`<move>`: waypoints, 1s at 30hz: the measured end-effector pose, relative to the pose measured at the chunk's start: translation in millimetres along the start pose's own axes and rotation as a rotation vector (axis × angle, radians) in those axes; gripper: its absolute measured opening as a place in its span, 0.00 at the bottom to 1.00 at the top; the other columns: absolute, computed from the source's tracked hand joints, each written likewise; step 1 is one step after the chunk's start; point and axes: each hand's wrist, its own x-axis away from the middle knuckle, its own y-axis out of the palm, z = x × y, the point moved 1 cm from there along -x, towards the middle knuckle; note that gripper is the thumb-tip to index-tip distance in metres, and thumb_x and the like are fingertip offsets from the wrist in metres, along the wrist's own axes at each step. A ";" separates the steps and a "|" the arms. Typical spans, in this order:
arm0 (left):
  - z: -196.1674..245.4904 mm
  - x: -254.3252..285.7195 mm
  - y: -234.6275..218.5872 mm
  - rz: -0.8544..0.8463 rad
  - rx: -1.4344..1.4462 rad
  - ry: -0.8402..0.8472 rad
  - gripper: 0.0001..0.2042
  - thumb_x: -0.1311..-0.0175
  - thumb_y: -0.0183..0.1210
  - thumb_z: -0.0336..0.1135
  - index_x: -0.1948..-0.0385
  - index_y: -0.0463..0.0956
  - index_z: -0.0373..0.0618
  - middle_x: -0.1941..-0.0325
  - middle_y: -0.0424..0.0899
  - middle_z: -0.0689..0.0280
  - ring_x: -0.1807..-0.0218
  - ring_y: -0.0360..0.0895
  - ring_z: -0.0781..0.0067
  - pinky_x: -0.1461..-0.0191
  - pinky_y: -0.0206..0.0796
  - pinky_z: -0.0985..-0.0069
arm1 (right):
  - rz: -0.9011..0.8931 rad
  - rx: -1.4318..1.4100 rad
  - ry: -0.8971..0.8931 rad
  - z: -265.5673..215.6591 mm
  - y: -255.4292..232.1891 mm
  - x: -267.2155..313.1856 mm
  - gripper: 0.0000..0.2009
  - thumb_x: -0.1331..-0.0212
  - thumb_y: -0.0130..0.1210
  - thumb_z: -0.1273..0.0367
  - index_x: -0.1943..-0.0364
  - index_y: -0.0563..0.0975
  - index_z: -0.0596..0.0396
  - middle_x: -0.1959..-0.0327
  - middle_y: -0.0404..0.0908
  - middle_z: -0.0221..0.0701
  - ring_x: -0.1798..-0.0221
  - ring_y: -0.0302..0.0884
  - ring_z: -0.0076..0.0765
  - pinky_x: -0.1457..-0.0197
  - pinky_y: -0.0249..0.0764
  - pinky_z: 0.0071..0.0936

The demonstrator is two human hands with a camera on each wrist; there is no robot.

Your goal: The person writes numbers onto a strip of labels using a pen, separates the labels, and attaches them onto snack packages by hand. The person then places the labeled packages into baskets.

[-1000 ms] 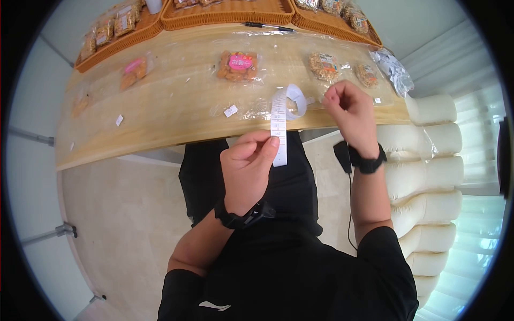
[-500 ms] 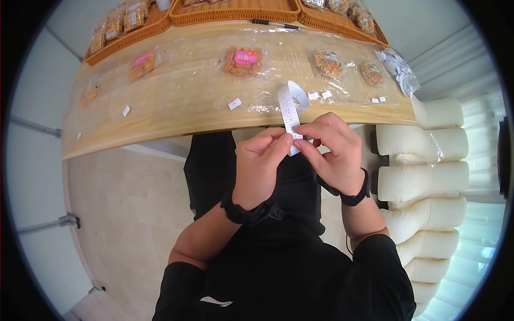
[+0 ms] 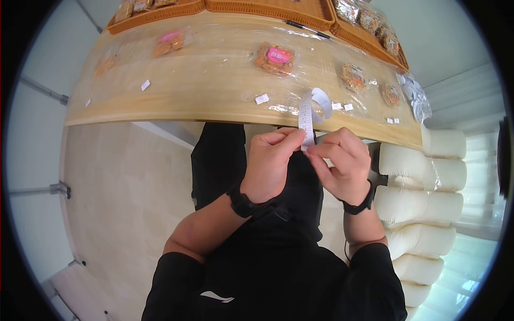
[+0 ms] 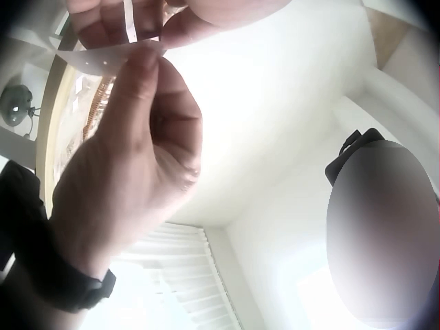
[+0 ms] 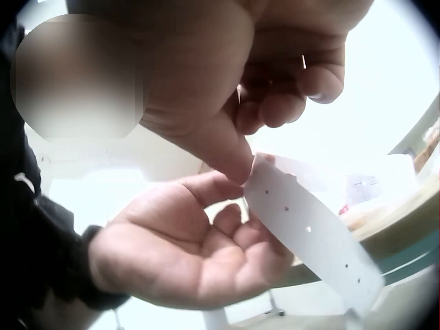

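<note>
A curled white strip of printed labels hangs between both hands in front of the table edge. The left hand pinches it between thumb and fingers. On the strip's lower end, the right hand closes thumb and fingertip. In the right wrist view the strip's pale back shows small holes, with the right thumb at its end and the left hand beneath. The left wrist view has the left thumb pressed on the strip.
On the wooden table lie a pink-labelled snack bag, a nut bag, several other bags and small white labels. Wicker trays and a pen stand and lie behind. A crumpled silvery wrapper is at right.
The right hand has come from the right to pinch the strip's lower end beside the left hand. Two small labels now show on the table at right. The head view has shifted.
</note>
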 end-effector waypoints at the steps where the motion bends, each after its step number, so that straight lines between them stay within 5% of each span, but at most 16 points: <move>1: 2.6 1.6 -0.8 0.005 0.006 0.007 0.07 0.30 0.55 0.23 0.60 0.82 0.30 0.62 0.85 0.63 0.60 0.79 0.76 0.51 0.69 0.77 | -0.017 -0.110 0.056 -2.2 -2.4 -4.6 0.09 0.59 0.70 0.77 0.72 0.83 0.54 0.76 0.73 0.27 0.74 0.73 0.32 0.72 0.68 0.28; 3: 7.0 4.5 -4.1 0.081 -0.264 0.033 0.06 0.31 0.58 0.24 0.61 0.83 0.30 0.64 0.84 0.67 0.63 0.76 0.83 0.57 0.66 0.82 | -0.057 -0.198 0.163 -0.9 -9.1 -15.4 0.07 0.56 0.70 0.77 0.72 0.83 0.54 0.75 0.74 0.27 0.74 0.74 0.30 0.71 0.68 0.27; 8: -11.9 -0.7 -7.6 0.059 -0.241 0.106 0.07 0.32 0.61 0.28 0.68 0.83 0.33 0.71 0.82 0.72 0.69 0.72 0.89 0.65 0.62 0.85 | -0.249 -0.321 0.400 13.3 4.5 -74.3 0.03 0.49 0.67 0.74 0.71 0.83 0.56 0.76 0.76 0.27 0.72 0.74 0.22 0.68 0.70 0.23; 10: -12.9 -2.5 -4.4 0.021 -0.256 0.113 0.07 0.32 0.60 0.27 0.69 0.82 0.32 0.71 0.82 0.72 0.68 0.73 0.89 0.65 0.64 0.85 | -0.505 -0.435 0.621 22.0 28.7 -99.5 0.07 0.46 0.68 0.71 0.71 0.82 0.60 0.75 0.80 0.25 0.70 0.74 0.17 0.65 0.70 0.21; 17: -34.1 -14.7 -21.1 0.030 -0.296 0.145 0.06 0.34 0.61 0.24 0.64 0.83 0.29 0.66 0.87 0.68 0.67 0.75 0.88 0.62 0.68 0.83 | -0.709 -0.511 0.644 47.6 100.9 -122.1 0.09 0.46 0.70 0.68 0.68 0.85 0.62 0.72 0.85 0.26 0.69 0.76 0.18 0.63 0.72 0.20; 26: -31.6 -15.2 -27.7 -0.018 -0.352 0.101 0.06 0.33 0.60 0.23 0.60 0.84 0.32 0.60 0.87 0.67 0.57 0.79 0.86 0.53 0.72 0.83 | -0.697 -0.240 0.624 40.9 115.0 -119.6 0.08 0.49 0.70 0.70 0.71 0.85 0.61 0.73 0.85 0.29 0.69 0.77 0.20 0.65 0.73 0.22; 28: -30.0 -15.4 -28.0 -0.019 -0.348 0.091 0.06 0.33 0.61 0.23 0.60 0.84 0.32 0.60 0.88 0.68 0.57 0.79 0.86 0.53 0.72 0.83 | -0.656 -0.268 0.588 47.2 117.8 -115.0 0.11 0.52 0.68 0.66 0.71 0.84 0.60 0.75 0.84 0.34 0.71 0.81 0.33 0.62 0.76 0.31; 30: -28.6 -16.3 -27.8 -0.019 -0.347 0.088 0.06 0.33 0.61 0.23 0.60 0.85 0.32 0.60 0.88 0.68 0.57 0.79 0.87 0.52 0.72 0.83 | -0.625 -0.230 0.551 46.7 116.5 -115.6 0.12 0.52 0.69 0.66 0.68 0.83 0.60 0.74 0.83 0.34 0.70 0.81 0.34 0.62 0.76 0.31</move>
